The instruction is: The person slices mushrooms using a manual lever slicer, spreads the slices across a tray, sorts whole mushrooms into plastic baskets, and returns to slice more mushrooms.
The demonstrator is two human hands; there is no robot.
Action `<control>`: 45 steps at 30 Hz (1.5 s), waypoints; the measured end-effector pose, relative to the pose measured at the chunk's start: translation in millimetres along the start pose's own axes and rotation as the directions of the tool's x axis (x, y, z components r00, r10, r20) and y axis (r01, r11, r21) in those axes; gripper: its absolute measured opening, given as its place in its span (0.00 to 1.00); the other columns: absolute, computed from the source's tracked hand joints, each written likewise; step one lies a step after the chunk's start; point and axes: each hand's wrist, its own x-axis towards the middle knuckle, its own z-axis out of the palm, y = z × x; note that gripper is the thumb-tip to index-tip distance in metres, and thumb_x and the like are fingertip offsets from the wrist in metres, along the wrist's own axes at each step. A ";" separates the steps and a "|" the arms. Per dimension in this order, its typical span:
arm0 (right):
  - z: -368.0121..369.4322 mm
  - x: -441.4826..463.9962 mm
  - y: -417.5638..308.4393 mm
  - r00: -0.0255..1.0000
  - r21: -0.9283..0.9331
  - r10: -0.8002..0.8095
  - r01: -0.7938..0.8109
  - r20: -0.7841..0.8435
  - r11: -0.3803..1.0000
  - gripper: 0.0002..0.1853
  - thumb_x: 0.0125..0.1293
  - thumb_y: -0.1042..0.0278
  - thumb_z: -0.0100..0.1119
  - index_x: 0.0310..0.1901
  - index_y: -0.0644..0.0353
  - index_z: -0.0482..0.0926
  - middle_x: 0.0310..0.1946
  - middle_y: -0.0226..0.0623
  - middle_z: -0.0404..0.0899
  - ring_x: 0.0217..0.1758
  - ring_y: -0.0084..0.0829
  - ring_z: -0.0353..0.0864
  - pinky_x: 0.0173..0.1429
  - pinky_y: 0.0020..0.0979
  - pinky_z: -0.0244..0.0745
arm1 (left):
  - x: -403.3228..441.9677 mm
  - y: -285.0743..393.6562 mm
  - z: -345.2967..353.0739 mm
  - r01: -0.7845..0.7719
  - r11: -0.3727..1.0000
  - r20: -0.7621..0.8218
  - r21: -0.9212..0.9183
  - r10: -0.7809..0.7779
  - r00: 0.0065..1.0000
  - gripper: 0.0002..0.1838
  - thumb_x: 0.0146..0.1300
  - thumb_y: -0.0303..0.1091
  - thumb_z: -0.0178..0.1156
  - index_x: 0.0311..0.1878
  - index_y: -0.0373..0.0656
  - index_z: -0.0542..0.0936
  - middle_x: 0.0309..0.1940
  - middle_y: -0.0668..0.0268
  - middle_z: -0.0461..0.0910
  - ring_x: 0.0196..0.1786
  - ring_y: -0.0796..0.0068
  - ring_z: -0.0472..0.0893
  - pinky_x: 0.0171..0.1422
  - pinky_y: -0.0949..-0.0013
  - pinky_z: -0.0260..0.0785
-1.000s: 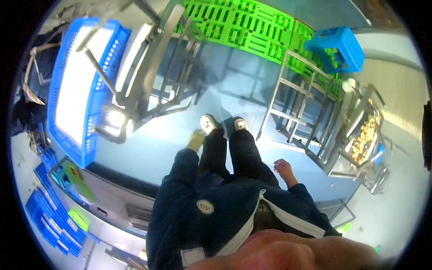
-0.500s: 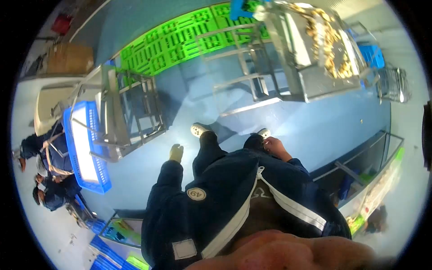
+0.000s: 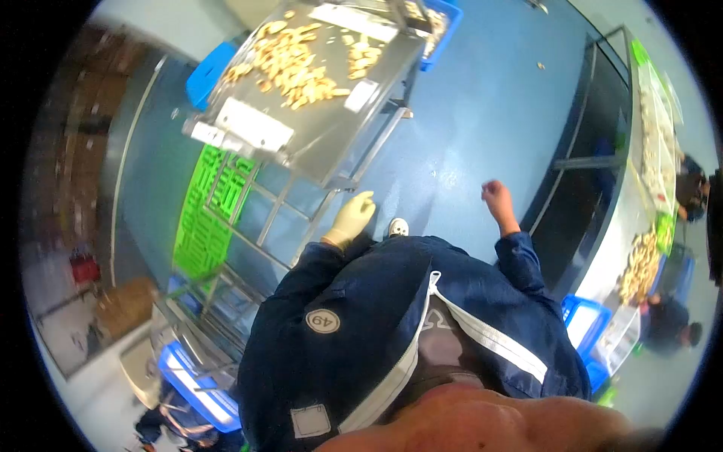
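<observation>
My left hand (image 3: 352, 217), in a pale glove, hangs in front of my body beside the metal table (image 3: 320, 154). Its fingers stretch forward, somewhat bent, and nothing shows in them. My bare right hand (image 3: 497, 200) is held out over the blue floor, its fingers loosely curled and no object visible there. On the tabletop lie pale yellow-brown pieces (image 3: 290, 64), spread in a loose heap, with a smaller group (image 3: 363, 56) to their right. A white board (image 3: 254, 125) lies at the table's near left edge.
A green pallet (image 3: 202, 218) is on the floor at left. Blue crates stand by the table (image 3: 444, 34) and at lower left (image 3: 177, 361). Along the right runs a long table (image 3: 602, 248) with more pieces (image 3: 640, 267); people (image 3: 670, 320) are beside it. A shoe (image 3: 398, 226) shows below me.
My view has turned right and come closer to the metal table, which now sits at upper left. Both hands have swung forward; my right hand has moved away from my leg.
</observation>
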 end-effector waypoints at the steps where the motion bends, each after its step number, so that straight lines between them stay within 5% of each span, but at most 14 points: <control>1: -9.9 8.9 -4.4 1.000 0.104 0.014 -0.011 -0.027 0.995 0.06 0.58 0.72 0.58 0.35 0.62 0.80 0.23 0.38 0.81 0.28 0.33 0.82 0.35 0.33 0.75 | 15.0 24.6 18.3 -0.066 0.998 0.029 0.016 0.065 0.997 0.19 0.64 0.37 0.57 0.55 0.37 0.77 0.48 0.50 0.81 0.52 0.55 0.80 0.57 0.62 0.70; 5: -11.3 55.3 -66.7 1.000 0.361 0.014 -0.020 0.020 0.933 0.08 0.60 0.72 0.58 0.39 0.64 0.80 0.28 0.38 0.82 0.32 0.27 0.81 0.40 0.29 0.75 | 73.2 62.5 28.0 -0.299 0.941 -0.046 0.159 0.310 0.950 0.16 0.65 0.30 0.57 0.54 0.36 0.77 0.40 0.55 0.83 0.42 0.66 0.83 0.45 0.67 0.72; 10: -52.8 145.2 -95.5 0.989 0.248 -0.128 0.106 0.075 0.963 0.09 0.62 0.69 0.59 0.41 0.64 0.79 0.31 0.39 0.82 0.34 0.29 0.81 0.41 0.30 0.76 | 167.6 106.7 -14.6 -0.265 0.920 -0.402 0.289 0.368 0.839 0.09 0.66 0.32 0.57 0.43 0.36 0.79 0.34 0.56 0.81 0.37 0.66 0.81 0.44 0.66 0.72; 15: -124.3 234.3 -100.6 0.997 0.059 -0.015 0.010 0.079 0.998 0.11 0.63 0.68 0.57 0.43 0.64 0.80 0.32 0.40 0.83 0.35 0.29 0.83 0.43 0.31 0.76 | 306.0 172.8 -71.9 -0.005 0.962 -0.615 0.272 0.178 0.768 0.15 0.63 0.35 0.58 0.47 0.33 0.78 0.36 0.50 0.82 0.39 0.53 0.81 0.45 0.60 0.73; 17: -146.0 263.1 -139.8 0.994 0.052 0.019 -0.024 0.105 0.998 0.11 0.63 0.67 0.57 0.43 0.64 0.80 0.32 0.39 0.83 0.35 0.28 0.82 0.42 0.30 0.76 | 365.8 141.4 -82.7 0.010 0.775 -0.614 0.632 0.492 0.617 0.16 0.62 0.32 0.57 0.49 0.32 0.77 0.35 0.52 0.83 0.35 0.56 0.81 0.40 0.63 0.73; 20: -136.7 319.7 -159.7 0.986 0.179 -0.058 0.030 0.154 0.983 0.11 0.64 0.67 0.57 0.43 0.65 0.80 0.31 0.39 0.82 0.35 0.27 0.82 0.42 0.29 0.76 | 376.3 201.5 -102.4 0.288 0.937 -0.174 -0.196 -0.322 0.931 0.18 0.58 0.31 0.58 0.50 0.30 0.75 0.36 0.52 0.83 0.34 0.60 0.81 0.37 0.67 0.72; 22: -121.2 352.6 -189.5 0.973 0.230 -0.102 0.053 0.205 0.972 0.11 0.64 0.67 0.57 0.43 0.65 0.80 0.31 0.38 0.82 0.36 0.27 0.82 0.44 0.30 0.75 | 384.5 196.4 -103.8 0.193 0.922 -0.149 -0.336 -0.254 0.956 0.17 0.56 0.30 0.58 0.48 0.31 0.76 0.38 0.52 0.83 0.34 0.63 0.81 0.37 0.69 0.72; 24: -103.8 381.8 -225.9 0.935 0.260 -0.257 0.192 0.246 0.946 0.11 0.63 0.67 0.60 0.43 0.64 0.80 0.35 0.40 0.81 0.40 0.29 0.81 0.46 0.30 0.75 | 384.5 195.6 -104.4 0.144 0.919 -0.338 0.366 -0.013 0.941 0.14 0.53 0.33 0.58 0.41 0.35 0.80 0.39 0.51 0.83 0.34 0.60 0.81 0.37 0.65 0.73; 27: -91.3 421.4 -291.2 0.860 0.358 -0.384 0.260 0.337 0.897 0.13 0.62 0.64 0.62 0.44 0.63 0.79 0.37 0.39 0.78 0.40 0.30 0.79 0.46 0.29 0.74 | 401.3 140.1 -104.7 0.273 0.742 -0.421 0.612 0.013 0.907 0.11 0.50 0.35 0.58 0.34 0.38 0.81 0.34 0.50 0.81 0.35 0.53 0.80 0.41 0.57 0.73; 31: -78.4 470.3 -345.0 0.652 0.428 -0.607 0.438 0.455 0.791 0.19 0.61 0.59 0.64 0.49 0.61 0.76 0.40 0.39 0.74 0.45 0.32 0.75 0.50 0.30 0.71 | 392.8 143.4 -108.5 0.314 0.830 -0.567 0.460 0.003 0.824 0.12 0.53 0.38 0.59 0.34 0.37 0.80 0.33 0.50 0.80 0.38 0.52 0.80 0.45 0.55 0.71; 34: -56.1 500.7 -349.7 0.470 0.446 -0.668 0.504 0.577 0.740 0.21 0.63 0.60 0.64 0.54 0.58 0.72 0.49 0.34 0.74 0.51 0.29 0.74 0.53 0.30 0.70 | 408.7 199.7 -115.6 0.563 0.811 -0.624 -0.158 -0.524 0.580 0.15 0.59 0.41 0.59 0.40 0.37 0.79 0.36 0.52 0.81 0.39 0.55 0.81 0.46 0.57 0.70; 39: -45.6 524.1 -359.9 0.192 0.457 -0.528 0.317 0.827 0.831 0.20 0.71 0.51 0.51 0.50 0.62 0.74 0.41 0.41 0.78 0.46 0.32 0.77 0.51 0.32 0.70 | 515.1 193.3 -113.9 0.294 0.955 -0.862 -0.043 -0.184 0.472 0.22 0.63 0.44 0.55 0.51 0.34 0.78 0.36 0.49 0.82 0.41 0.55 0.82 0.48 0.58 0.71; 42: -50.2 534.9 -366.6 0.079 0.443 -0.456 0.140 0.886 0.886 0.22 0.74 0.50 0.44 0.43 0.64 0.75 0.34 0.42 0.77 0.40 0.34 0.76 0.46 0.33 0.69 | 570.6 182.8 -105.7 0.402 0.858 -0.823 -0.321 -0.463 0.331 0.22 0.67 0.44 0.54 0.54 0.35 0.75 0.38 0.48 0.81 0.41 0.52 0.81 0.49 0.59 0.71; 45: -48.4 547.1 -368.0 -0.035 0.451 -0.451 0.170 0.892 0.877 0.18 0.76 0.56 0.42 0.41 0.63 0.75 0.34 0.36 0.76 0.39 0.28 0.74 0.46 0.29 0.69 | 576.9 190.9 -94.6 0.240 0.925 -0.798 -0.294 -0.376 0.471 0.22 0.68 0.41 0.54 0.57 0.34 0.74 0.37 0.48 0.82 0.40 0.57 0.82 0.46 0.63 0.73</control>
